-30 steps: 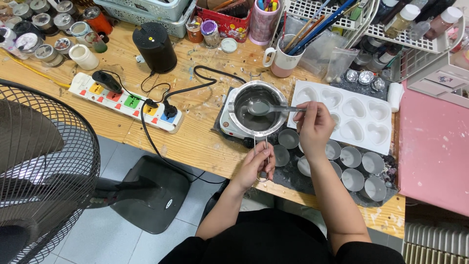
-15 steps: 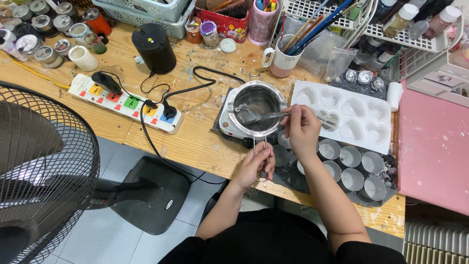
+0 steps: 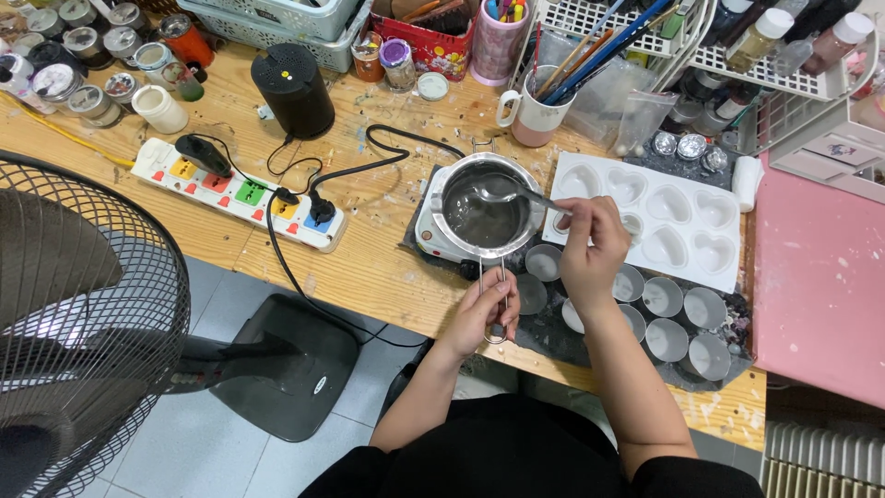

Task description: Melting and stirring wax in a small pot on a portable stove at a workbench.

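A big black fan (image 3: 78,323) is stood at the left, away from the hot things. On the wooden table (image 3: 369,267), a white tray (image 3: 687,198) with heart-shaped holes is laid flat; the holes look empty. Small round cups (image 3: 678,314) are lined up in front of it, and whether anything is in them cannot be told. A shiny metal pot (image 3: 484,205) is set on a little white heater (image 3: 430,242), so the grey liquid inside is kept warm. The pot's long wire handle (image 3: 495,300) is gripped by the closed left hand (image 3: 481,316) to hold it steady. A spoon (image 3: 513,192) is pinched in the right hand (image 3: 590,242), its bowl held over the liquid.
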